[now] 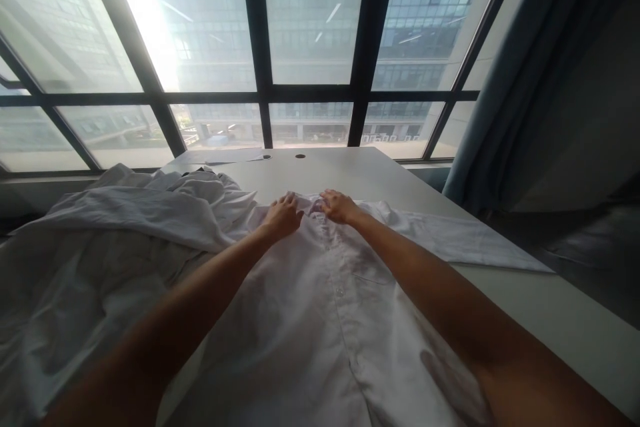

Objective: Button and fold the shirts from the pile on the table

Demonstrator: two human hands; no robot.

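A white button-up shirt [320, 307] is laid flat, front side up, on a pale table [360, 177], its collar end at the far side and its hem cut off by the near edge of the view. The button placket is seen running down the middle, and a chest pocket is faintly made out just right of it. One sleeve [465, 240] is spread out to the right across the table, its cuff end reaching the table's right edge.

The collar is largely hidden by both hands. The left hand [283, 215] is rested on the collar area with its fingers curled down onto the cloth; whether fabric is pinched underneath cannot be told. The right hand [339, 205] is placed just beside it, fingers bent over the collar's edge, and its grip is likewise concealed. The hands are set close together without touching. Both forearms are extended over the shirt body, covering much of its lower part.

To the left, a heap of crumpled white garments [115, 240] is piled on the table, overlapping the shirt's left shoulder so that the left sleeve cannot be distinguished. At the table's far end, two small dark round holes [300, 156] are seen. Beyond, a large dark-framed window [313, 93] is washed out by glare at upper left. A blue-grey curtain [515, 80] is hung at the right.
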